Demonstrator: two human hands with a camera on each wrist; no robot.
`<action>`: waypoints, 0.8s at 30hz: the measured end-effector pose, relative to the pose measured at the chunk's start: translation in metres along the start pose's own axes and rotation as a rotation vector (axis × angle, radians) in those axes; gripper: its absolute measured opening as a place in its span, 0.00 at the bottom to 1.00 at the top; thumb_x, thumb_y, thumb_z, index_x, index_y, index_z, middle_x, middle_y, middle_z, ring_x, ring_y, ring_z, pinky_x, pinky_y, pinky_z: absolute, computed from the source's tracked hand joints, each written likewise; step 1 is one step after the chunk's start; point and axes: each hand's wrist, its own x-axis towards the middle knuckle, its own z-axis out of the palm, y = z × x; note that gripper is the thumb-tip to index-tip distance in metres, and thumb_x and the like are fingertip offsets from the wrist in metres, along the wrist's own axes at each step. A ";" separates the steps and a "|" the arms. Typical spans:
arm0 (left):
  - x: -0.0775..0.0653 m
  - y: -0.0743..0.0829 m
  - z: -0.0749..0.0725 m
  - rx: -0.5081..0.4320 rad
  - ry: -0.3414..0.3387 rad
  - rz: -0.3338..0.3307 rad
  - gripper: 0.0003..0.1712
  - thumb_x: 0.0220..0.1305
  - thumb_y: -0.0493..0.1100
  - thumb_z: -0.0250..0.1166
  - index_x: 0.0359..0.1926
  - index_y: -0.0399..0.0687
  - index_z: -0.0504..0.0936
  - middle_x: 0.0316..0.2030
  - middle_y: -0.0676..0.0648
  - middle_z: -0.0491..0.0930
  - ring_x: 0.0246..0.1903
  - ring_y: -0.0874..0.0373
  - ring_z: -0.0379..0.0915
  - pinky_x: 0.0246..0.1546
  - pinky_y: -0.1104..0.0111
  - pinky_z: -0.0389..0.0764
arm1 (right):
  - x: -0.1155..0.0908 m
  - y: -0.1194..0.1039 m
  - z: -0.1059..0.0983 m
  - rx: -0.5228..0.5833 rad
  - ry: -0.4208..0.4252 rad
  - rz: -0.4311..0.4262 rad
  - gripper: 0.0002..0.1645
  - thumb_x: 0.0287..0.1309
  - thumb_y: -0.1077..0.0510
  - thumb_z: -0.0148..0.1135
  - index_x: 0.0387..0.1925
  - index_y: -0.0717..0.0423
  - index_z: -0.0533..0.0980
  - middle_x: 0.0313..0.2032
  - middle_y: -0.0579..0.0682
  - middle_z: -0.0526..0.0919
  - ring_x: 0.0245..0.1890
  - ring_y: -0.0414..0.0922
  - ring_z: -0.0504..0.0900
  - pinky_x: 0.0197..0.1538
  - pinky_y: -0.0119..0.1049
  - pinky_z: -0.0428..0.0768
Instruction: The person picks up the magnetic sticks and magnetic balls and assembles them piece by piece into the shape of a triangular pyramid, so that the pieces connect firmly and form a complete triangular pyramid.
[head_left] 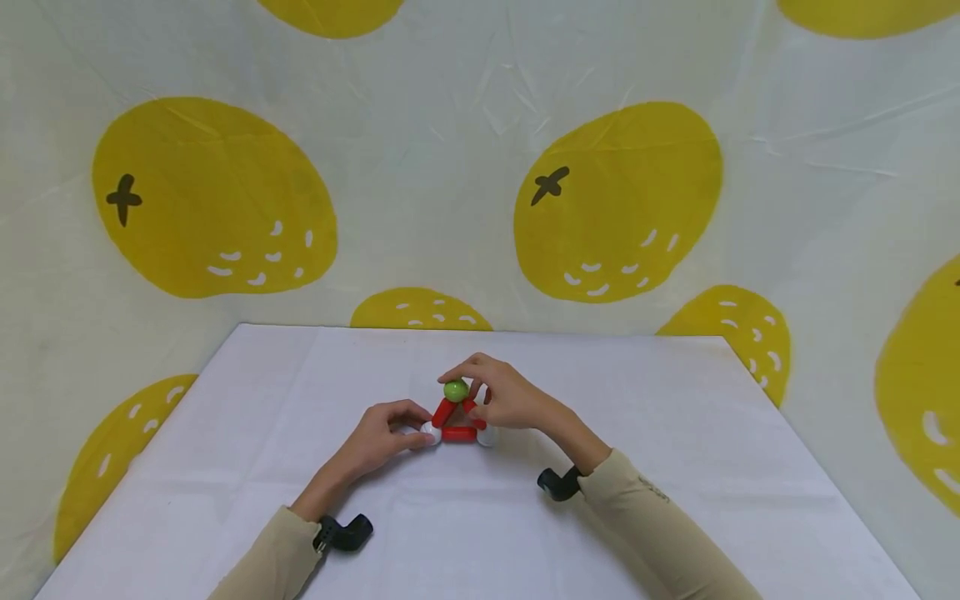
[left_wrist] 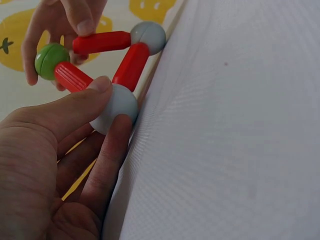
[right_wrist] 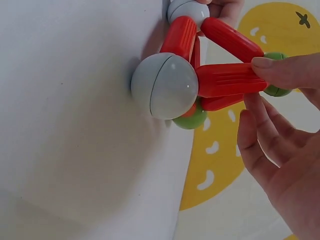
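A pyramid-like frame of red rods and balls stands on the white cloth. My left hand (head_left: 386,433) pinches the left white ball (left_wrist: 117,107) between thumb and fingers. My right hand (head_left: 506,396) is at the upper right of the frame, its thumb and fingers pinching a red rod (right_wrist: 230,80). This rod runs from the right white ball (right_wrist: 165,86) up toward the top green ball (head_left: 455,390). Another red rod (head_left: 459,434) lies low between the two white balls. A second green ball (right_wrist: 190,119) shows behind the right white ball, partly hidden.
The white cloth (head_left: 465,533) covers the table, whose far edge runs behind the hands. Beyond it hangs a pale backdrop (head_left: 427,167) with large yellow fruit prints. Dark wrist cameras (head_left: 345,533) sit at both sleeves.
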 end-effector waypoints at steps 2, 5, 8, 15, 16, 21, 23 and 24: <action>0.000 0.000 0.000 -0.002 -0.001 -0.005 0.15 0.58 0.53 0.77 0.47 0.62 0.88 0.42 0.58 0.87 0.47 0.59 0.81 0.57 0.59 0.77 | -0.001 0.001 -0.001 -0.002 0.005 -0.011 0.30 0.55 0.71 0.66 0.59 0.47 0.81 0.54 0.50 0.79 0.43 0.48 0.82 0.41 0.33 0.84; 0.000 0.001 0.000 -0.001 -0.005 -0.003 0.16 0.59 0.54 0.77 0.47 0.61 0.88 0.42 0.58 0.87 0.47 0.59 0.80 0.57 0.59 0.78 | -0.002 0.001 -0.001 -0.002 0.019 -0.028 0.28 0.55 0.71 0.66 0.57 0.51 0.81 0.53 0.50 0.80 0.43 0.47 0.81 0.40 0.31 0.83; -0.001 0.001 0.000 0.002 -0.006 -0.001 0.16 0.59 0.54 0.77 0.47 0.61 0.88 0.42 0.58 0.87 0.47 0.59 0.80 0.57 0.59 0.78 | -0.003 0.002 0.000 0.002 0.030 -0.034 0.27 0.56 0.72 0.65 0.57 0.50 0.82 0.53 0.50 0.80 0.43 0.47 0.81 0.40 0.31 0.83; -0.002 0.001 0.002 0.006 -0.005 -0.008 0.15 0.60 0.53 0.76 0.48 0.61 0.88 0.44 0.58 0.87 0.47 0.60 0.80 0.57 0.62 0.78 | -0.007 0.004 0.003 0.030 0.042 -0.027 0.26 0.58 0.71 0.62 0.56 0.47 0.83 0.53 0.51 0.81 0.43 0.51 0.83 0.41 0.34 0.85; -0.002 0.001 0.002 0.004 -0.006 -0.006 0.15 0.60 0.53 0.76 0.48 0.61 0.87 0.44 0.58 0.87 0.47 0.60 0.80 0.57 0.63 0.78 | -0.007 0.005 0.003 0.037 0.042 -0.026 0.26 0.59 0.71 0.62 0.56 0.47 0.83 0.53 0.51 0.81 0.43 0.52 0.83 0.42 0.35 0.85; -0.001 0.000 0.002 0.006 -0.005 0.000 0.15 0.60 0.54 0.76 0.48 0.62 0.87 0.44 0.58 0.87 0.47 0.60 0.80 0.56 0.63 0.79 | -0.008 0.008 0.004 0.060 0.041 -0.031 0.28 0.59 0.71 0.60 0.58 0.47 0.81 0.52 0.51 0.82 0.44 0.53 0.83 0.43 0.40 0.86; -0.001 0.000 0.002 0.008 -0.001 -0.004 0.15 0.60 0.53 0.76 0.48 0.62 0.88 0.43 0.59 0.87 0.47 0.60 0.80 0.56 0.62 0.78 | -0.008 0.009 0.005 0.063 0.037 -0.028 0.28 0.60 0.71 0.60 0.59 0.46 0.81 0.52 0.50 0.82 0.44 0.50 0.83 0.44 0.41 0.86; -0.001 0.000 0.002 0.009 0.000 -0.006 0.15 0.59 0.53 0.77 0.47 0.62 0.88 0.43 0.59 0.87 0.47 0.60 0.80 0.57 0.62 0.78 | -0.008 0.009 0.005 0.064 0.033 -0.025 0.28 0.61 0.70 0.60 0.59 0.45 0.81 0.52 0.50 0.82 0.44 0.49 0.82 0.44 0.41 0.86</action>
